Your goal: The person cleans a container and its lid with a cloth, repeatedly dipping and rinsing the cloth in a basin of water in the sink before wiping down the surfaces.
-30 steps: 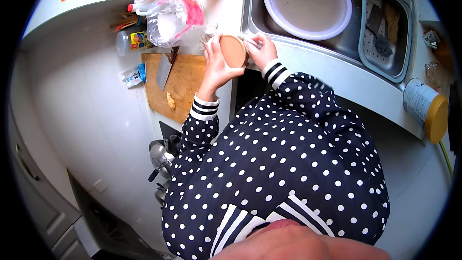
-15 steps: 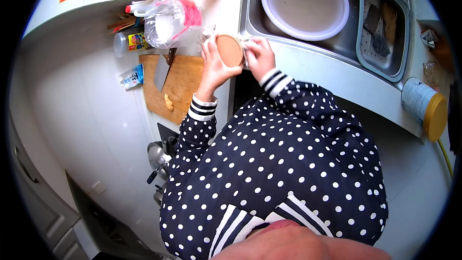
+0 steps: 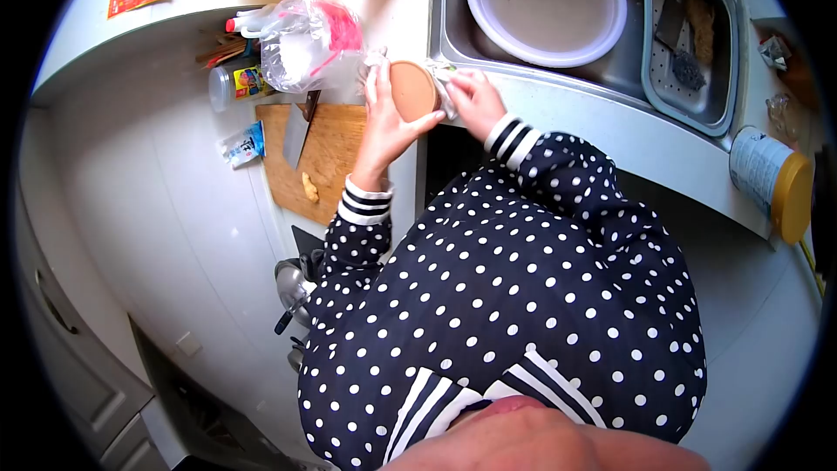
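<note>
"Which step are we at?"
"Seemingly working a crumpled white sheet [image 3: 447,103] along the side of a round, tan-topped container [image 3: 413,92], between the brown wooden board [image 3: 336,153] and steel sink [image 3: 454,39]. Our left hand [image 3: 390,129] grips the container; we can't tell whether our right hand [image 3: 481,105] pinches the sheet."
"Next?"
"A steady left hold, probably. Our right hand has edged outward since earlier."
</note>
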Action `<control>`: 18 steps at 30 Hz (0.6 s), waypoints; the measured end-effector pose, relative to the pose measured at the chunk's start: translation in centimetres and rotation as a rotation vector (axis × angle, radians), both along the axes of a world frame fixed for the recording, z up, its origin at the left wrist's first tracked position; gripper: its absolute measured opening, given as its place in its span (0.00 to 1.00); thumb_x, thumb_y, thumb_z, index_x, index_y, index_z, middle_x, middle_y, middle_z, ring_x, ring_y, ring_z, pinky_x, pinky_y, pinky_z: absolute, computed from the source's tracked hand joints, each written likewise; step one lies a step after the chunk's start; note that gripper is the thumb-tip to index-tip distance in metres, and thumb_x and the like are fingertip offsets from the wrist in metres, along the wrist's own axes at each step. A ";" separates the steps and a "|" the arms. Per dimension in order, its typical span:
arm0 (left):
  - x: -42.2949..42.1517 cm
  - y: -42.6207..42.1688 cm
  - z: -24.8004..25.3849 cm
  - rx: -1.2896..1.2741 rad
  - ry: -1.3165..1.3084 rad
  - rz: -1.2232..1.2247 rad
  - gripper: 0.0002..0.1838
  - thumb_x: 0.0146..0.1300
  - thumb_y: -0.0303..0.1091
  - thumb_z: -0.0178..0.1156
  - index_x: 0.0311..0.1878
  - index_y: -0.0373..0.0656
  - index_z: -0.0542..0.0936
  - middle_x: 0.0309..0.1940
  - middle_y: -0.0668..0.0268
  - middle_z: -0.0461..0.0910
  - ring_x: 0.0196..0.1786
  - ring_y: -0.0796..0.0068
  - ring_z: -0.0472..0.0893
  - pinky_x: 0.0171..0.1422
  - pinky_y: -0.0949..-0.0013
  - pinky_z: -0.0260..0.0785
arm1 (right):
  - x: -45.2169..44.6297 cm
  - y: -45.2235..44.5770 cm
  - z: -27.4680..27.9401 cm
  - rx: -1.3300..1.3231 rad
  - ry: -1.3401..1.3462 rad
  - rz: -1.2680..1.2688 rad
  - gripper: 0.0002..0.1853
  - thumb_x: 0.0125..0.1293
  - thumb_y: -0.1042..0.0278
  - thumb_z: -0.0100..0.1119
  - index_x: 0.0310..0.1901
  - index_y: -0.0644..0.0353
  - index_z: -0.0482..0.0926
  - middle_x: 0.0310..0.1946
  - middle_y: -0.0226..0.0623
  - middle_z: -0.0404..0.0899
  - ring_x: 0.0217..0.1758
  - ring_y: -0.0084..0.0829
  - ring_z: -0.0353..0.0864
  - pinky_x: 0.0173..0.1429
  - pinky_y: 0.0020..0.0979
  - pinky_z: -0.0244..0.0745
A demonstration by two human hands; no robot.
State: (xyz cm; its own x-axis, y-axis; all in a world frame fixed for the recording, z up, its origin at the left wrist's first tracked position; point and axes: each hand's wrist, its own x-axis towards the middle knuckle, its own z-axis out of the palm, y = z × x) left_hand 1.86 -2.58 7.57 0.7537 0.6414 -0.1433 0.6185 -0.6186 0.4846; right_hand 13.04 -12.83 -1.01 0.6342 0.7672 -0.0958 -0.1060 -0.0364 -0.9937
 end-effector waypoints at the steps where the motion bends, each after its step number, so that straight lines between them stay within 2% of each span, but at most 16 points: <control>1: 0.3 -0.4 -0.2 0.041 0.009 0.021 0.58 0.38 0.43 0.76 0.71 0.41 0.50 0.66 0.45 0.52 0.70 0.47 0.52 0.73 0.51 0.46 | -1.6 -0.1 -0.4 0.068 0.059 -0.081 0.13 0.62 0.73 0.53 0.47 0.61 0.82 0.44 0.44 0.72 0.50 0.40 0.73 0.58 0.33 0.69; 2: 0.6 -0.8 -0.3 0.083 0.019 0.038 0.57 0.38 0.43 0.76 0.70 0.41 0.51 0.64 0.46 0.53 0.68 0.47 0.54 0.72 0.51 0.48 | -1.5 0.1 -1.1 0.068 0.058 -0.006 0.14 0.61 0.75 0.53 0.47 0.59 0.82 0.50 0.47 0.66 0.55 0.41 0.70 0.60 0.34 0.67; 3: 0.9 -1.0 -0.4 0.124 0.025 0.054 0.56 0.37 0.42 0.76 0.69 0.41 0.52 0.63 0.47 0.55 0.66 0.47 0.56 0.71 0.51 0.50 | -1.1 1.2 -1.9 0.071 -0.061 -0.017 0.15 0.60 0.77 0.52 0.48 0.56 0.82 0.46 0.46 0.71 0.52 0.40 0.72 0.61 0.32 0.66; 5: 0.7 -0.9 -0.3 0.131 0.018 0.026 0.54 0.35 0.39 0.75 0.67 0.42 0.54 0.59 0.50 0.56 0.64 0.47 0.58 0.70 0.52 0.53 | 2.0 4.6 -3.4 0.001 -0.234 0.308 0.17 0.59 0.76 0.52 0.49 0.54 0.82 0.43 0.45 0.78 0.51 0.37 0.76 0.59 0.31 0.69; 7: 0.8 -0.4 0.1 0.103 0.025 -0.018 0.55 0.34 0.38 0.75 0.67 0.42 0.55 0.59 0.49 0.56 0.65 0.48 0.58 0.70 0.52 0.53 | 5.3 7.9 -3.9 -0.153 0.097 0.678 0.18 0.56 0.78 0.55 0.48 0.53 0.83 0.43 0.43 0.82 0.49 0.35 0.79 0.56 0.31 0.72; 9: 0.9 -0.2 0.5 0.071 -0.006 -0.024 0.53 0.33 0.37 0.74 0.66 0.43 0.57 0.59 0.51 0.57 0.64 0.48 0.58 0.69 0.52 0.54 | 9.3 10.0 -2.8 -0.377 -0.183 0.739 0.20 0.54 0.80 0.57 0.49 0.51 0.82 0.48 0.42 0.81 0.50 0.33 0.80 0.55 0.32 0.73; 11: 1.1 -0.6 0.4 0.052 -0.049 0.017 0.52 0.33 0.37 0.73 0.66 0.45 0.58 0.59 0.52 0.58 0.63 0.47 0.59 0.68 0.51 0.54 | 14.0 10.9 -3.6 -0.445 -0.191 0.647 0.24 0.52 0.81 0.59 0.52 0.51 0.80 0.49 0.41 0.81 0.51 0.33 0.80 0.57 0.31 0.72; 14: 1.1 -1.0 0.7 0.084 -0.041 0.058 0.52 0.34 0.37 0.73 0.67 0.44 0.59 0.60 0.52 0.58 0.64 0.49 0.60 0.69 0.53 0.54 | 22.4 10.7 -11.0 -0.535 -0.542 0.534 0.29 0.53 0.81 0.57 0.60 0.48 0.73 0.53 0.43 0.77 0.56 0.42 0.76 0.62 0.35 0.69; 15: 1.2 -1.1 0.7 0.081 -0.041 0.070 0.52 0.34 0.37 0.73 0.67 0.45 0.59 0.61 0.52 0.58 0.64 0.48 0.60 0.69 0.53 0.54 | 24.4 9.7 -12.1 -0.659 -0.495 0.455 0.32 0.54 0.80 0.57 0.62 0.47 0.70 0.57 0.45 0.73 0.60 0.45 0.72 0.64 0.37 0.67; 16: 1.2 -1.0 0.6 0.068 -0.036 0.084 0.51 0.34 0.36 0.72 0.67 0.45 0.59 0.61 0.52 0.58 0.65 0.48 0.60 0.69 0.52 0.54 | 26.7 8.9 -15.8 -0.788 -0.546 0.465 0.41 0.49 0.84 0.56 0.67 0.44 0.63 0.64 0.48 0.63 0.66 0.46 0.65 0.68 0.37 0.63; 17: 1.2 -1.0 0.6 0.057 -0.038 0.093 0.51 0.34 0.36 0.72 0.67 0.45 0.60 0.62 0.52 0.58 0.65 0.48 0.60 0.69 0.52 0.54 | 28.2 7.6 -19.9 -0.806 -0.608 0.398 0.40 0.51 0.80 0.58 0.67 0.43 0.61 0.66 0.51 0.58 0.67 0.51 0.62 0.70 0.38 0.61; 18: 1.3 -1.0 0.7 0.045 -0.039 0.104 0.51 0.34 0.36 0.72 0.67 0.45 0.60 0.62 0.52 0.58 0.65 0.48 0.60 0.69 0.52 0.55 | 28.0 6.7 -19.8 -1.026 -0.687 0.398 0.37 0.53 0.77 0.58 0.67 0.47 0.61 0.67 0.52 0.56 0.66 0.55 0.62 0.70 0.39 0.61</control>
